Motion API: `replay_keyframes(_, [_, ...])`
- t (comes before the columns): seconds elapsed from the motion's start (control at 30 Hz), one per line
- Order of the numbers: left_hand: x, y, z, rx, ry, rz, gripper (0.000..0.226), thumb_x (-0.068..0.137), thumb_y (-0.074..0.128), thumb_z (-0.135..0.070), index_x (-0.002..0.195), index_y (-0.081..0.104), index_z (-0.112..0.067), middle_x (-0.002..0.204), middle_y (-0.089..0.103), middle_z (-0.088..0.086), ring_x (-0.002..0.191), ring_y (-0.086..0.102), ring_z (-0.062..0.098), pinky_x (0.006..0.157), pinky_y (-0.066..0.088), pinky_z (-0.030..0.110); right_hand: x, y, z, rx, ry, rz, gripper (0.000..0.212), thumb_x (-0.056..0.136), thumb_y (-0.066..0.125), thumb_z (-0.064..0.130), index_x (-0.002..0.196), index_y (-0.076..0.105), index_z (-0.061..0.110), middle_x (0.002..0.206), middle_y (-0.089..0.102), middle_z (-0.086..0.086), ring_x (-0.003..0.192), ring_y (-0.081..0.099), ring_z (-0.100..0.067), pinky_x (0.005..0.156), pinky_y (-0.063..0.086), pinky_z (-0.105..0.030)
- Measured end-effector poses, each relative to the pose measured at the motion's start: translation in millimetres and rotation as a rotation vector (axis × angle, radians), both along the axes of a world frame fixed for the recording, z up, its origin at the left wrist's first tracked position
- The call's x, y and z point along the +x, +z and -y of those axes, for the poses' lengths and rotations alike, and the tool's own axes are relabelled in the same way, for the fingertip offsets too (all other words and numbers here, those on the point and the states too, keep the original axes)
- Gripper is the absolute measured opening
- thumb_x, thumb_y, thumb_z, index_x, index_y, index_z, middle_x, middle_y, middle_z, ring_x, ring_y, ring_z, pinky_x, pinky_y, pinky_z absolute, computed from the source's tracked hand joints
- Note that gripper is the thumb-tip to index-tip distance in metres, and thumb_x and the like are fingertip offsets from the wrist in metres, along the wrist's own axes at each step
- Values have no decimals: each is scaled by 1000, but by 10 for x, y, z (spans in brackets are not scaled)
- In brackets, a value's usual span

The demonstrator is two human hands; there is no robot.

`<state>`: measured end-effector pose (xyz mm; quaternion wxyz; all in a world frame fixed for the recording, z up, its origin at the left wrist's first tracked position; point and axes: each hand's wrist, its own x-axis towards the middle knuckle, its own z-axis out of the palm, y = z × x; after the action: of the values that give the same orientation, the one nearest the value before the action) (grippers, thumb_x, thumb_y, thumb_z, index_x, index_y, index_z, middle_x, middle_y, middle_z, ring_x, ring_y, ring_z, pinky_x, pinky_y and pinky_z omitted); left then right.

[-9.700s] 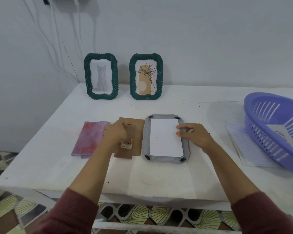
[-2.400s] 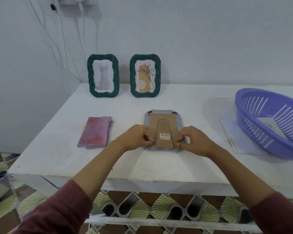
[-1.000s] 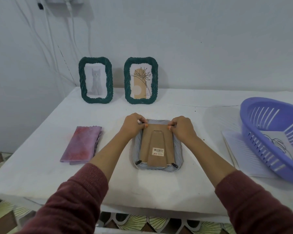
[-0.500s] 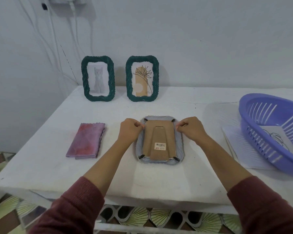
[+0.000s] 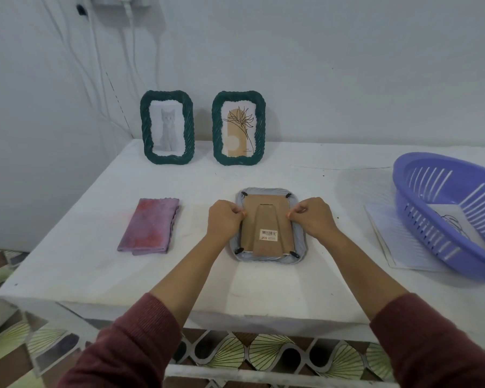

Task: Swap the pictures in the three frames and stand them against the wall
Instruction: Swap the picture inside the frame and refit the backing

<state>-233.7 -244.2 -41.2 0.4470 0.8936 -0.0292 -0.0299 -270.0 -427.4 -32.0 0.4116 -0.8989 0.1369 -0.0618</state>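
A grey picture frame [image 5: 300, 243] lies face down in the middle of the white table [image 5: 140, 278]. Its brown backing board [image 5: 267, 219] with a folded stand and a barcode sticker faces up, under black corner clips. My left hand [image 5: 224, 223] pinches the board's left edge with curled fingers. My right hand [image 5: 314, 219] pinches the right edge the same way. Two green rope-pattern frames stand against the wall: the cat frame [image 5: 145, 127] on the left and the plant-drawing frame [image 5: 217, 127] beside it.
A folded pink-purple cloth [image 5: 150, 225] lies left of the grey frame. A purple plastic basket [image 5: 420, 161] at the right edge holds a line-drawing sheet [image 5: 454, 222] and rests partly on white paper [image 5: 389, 236]. Cables [image 5: 95, 65] hang down the wall at the left.
My hands have slid from the frame's far corners down to the middle of the backing board's left and right edges. The frame itself has stayed put.
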Motion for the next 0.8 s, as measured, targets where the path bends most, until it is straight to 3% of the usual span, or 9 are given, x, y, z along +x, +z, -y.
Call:
replay_keyframes(0.13, [-75,65,-47,-79,9,-31,15,85,60,-6,94,71,-1,88,61,3,87,54,13,80,41,20,-94,18,-1,100,-20,-2,25,82,65,9,106,67,2,91,62,-2,88,52,-13,73,38,-20])
replay_keyframes(0.27, [-128,87,-115,-66,7,-66,16,83,56,3,90,71,0,80,63,4,75,56,17,56,41,7,-213,-30,26,150,-43,-66,34,77,68,0,110,64,1,71,49,6,83,52,-18,75,44,-27])
replay_keyframes(0.4, [-164,115,-103,-86,-7,-93,26,86,52,4,108,66,3,110,67,15,106,60,27,83,43,22,-266,-44,50,115,-74,-47,34,75,63,-6,109,66,-1,72,52,5,81,52,-18,62,43,-14])
replay_keyframes(0.47, [-185,130,-90,-98,-27,-111,28,86,55,1,113,63,2,113,65,17,109,59,27,87,42,24,-269,80,97,41,-98,-12,33,76,62,-5,109,67,-1,81,60,-4,83,54,-17,57,41,-4])
replay_keyframes(0.53, [-187,146,-95,-118,-47,-128,31,86,59,-5,117,61,-1,107,62,13,103,58,26,87,43,26,-267,351,165,-130,-110,65,30,78,60,-2,107,68,-1,97,67,-16,88,59,-21,65,42,-1])
replay_keyframes(0.6, [-188,199,-96,-175,-59,-126,30,87,60,-11,116,62,-3,99,57,8,94,57,25,88,47,31,-272,719,183,-312,-67,113,26,80,56,-1,103,68,-5,106,68,-21,98,62,-31,84,47,-24])
replay_keyframes(0.67, [-198,297,-72,-281,-64,-120,26,89,57,-12,113,63,-3,99,59,6,85,58,22,87,51,34,-253,1011,124,-437,-2,124,25,77,54,-3,97,67,-11,104,67,-26,96,62,-38,81,50,-35])
replay_keyframes(0.73, [-235,454,-29,-453,-66,-143,23,92,53,-13,111,62,-5,99,60,7,78,59,18,79,54,29,-241,1179,-43,-512,64,102,25,75,53,-3,94,67,-10,99,68,-25,91,63,-37,68,47,-30])
replay_keyframes(0.8, [-276,601,3,-613,-70,-207,22,94,50,-19,114,57,-13,97,61,9,78,61,19,73,55,26,-244,1245,-278,-545,173,103,25,77,57,1,99,68,-2,100,68,-14,90,61,-28,70,40,-25])
